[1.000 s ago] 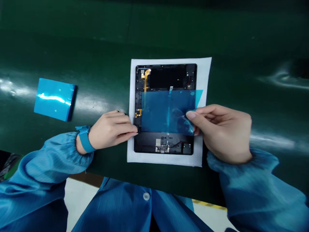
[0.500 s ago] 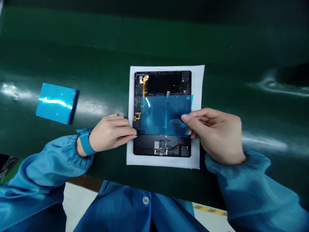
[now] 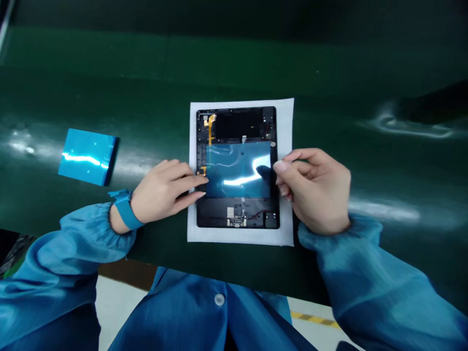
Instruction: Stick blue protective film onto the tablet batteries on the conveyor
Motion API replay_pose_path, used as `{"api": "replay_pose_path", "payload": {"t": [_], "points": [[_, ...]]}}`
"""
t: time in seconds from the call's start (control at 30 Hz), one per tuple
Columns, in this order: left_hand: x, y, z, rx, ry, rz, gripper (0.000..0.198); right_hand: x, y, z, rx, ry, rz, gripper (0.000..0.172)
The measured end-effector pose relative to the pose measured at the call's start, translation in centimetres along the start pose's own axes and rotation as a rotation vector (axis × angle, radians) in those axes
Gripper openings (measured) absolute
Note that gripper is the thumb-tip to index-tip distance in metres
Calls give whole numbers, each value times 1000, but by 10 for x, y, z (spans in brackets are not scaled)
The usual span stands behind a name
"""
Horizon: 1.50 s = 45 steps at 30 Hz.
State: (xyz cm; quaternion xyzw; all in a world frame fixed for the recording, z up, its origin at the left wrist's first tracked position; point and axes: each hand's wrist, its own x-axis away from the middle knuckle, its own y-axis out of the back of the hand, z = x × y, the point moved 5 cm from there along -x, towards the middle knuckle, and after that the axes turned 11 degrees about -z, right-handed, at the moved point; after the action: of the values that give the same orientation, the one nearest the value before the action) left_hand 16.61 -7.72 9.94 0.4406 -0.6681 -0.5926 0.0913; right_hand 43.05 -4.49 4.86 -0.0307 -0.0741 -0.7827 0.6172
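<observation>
Head view: film (image 3: 228,168) over tablet (image 3: 212,209), between both grips. Left grip (image 3: 166,187): thumb and index slightly apart at film's left edge. Right grip (image 3: 320,187): fingers drawn in beside film's right edge, can't tell if clamped on it; paper (image 3: 237,236) edge below. Bench (image 3: 329,122) extends rightward beyond. Block (image 3: 86,156) up-left of left grip, well apart.

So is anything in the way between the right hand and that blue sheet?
Nothing that I can see. The right hand is at the right edge of the blue sheet, by the rim of the black case; whether it touches the sheet, I can't tell.
</observation>
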Motion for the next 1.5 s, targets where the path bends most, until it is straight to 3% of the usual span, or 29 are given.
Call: {"api": "replay_pose_path", "payload": {"t": [0.2, 0.53, 0.67, 0.9, 1.17, 1.3, 1.5], "points": [[-19, -5, 13, -265, -42, 189, 32, -8, -20, 1, -178, -11, -49, 40], [-71, -44, -1, -257, -92, 401, 49, -11, -38, 0, -193, 6, 56, 42], [-71, -48, 2, -269, -82, 383, 49, -10, -45, -2, -179, -2, 78, 44], [-62, -50, 40, -326, -10, 235, 45, -18, -55, 1, -61, 86, 77, 50], [-55, -47, 30, -252, 45, 236, 43, -16, -50, -8, -94, 45, 109, 46], [-69, -45, 33, -222, 99, 208, 40, -14, -50, -7, -63, 48, 129, 48], [-110, -52, 46, -148, 147, 230, 43, -15, -52, -7, -43, 43, 139, 50]]}}
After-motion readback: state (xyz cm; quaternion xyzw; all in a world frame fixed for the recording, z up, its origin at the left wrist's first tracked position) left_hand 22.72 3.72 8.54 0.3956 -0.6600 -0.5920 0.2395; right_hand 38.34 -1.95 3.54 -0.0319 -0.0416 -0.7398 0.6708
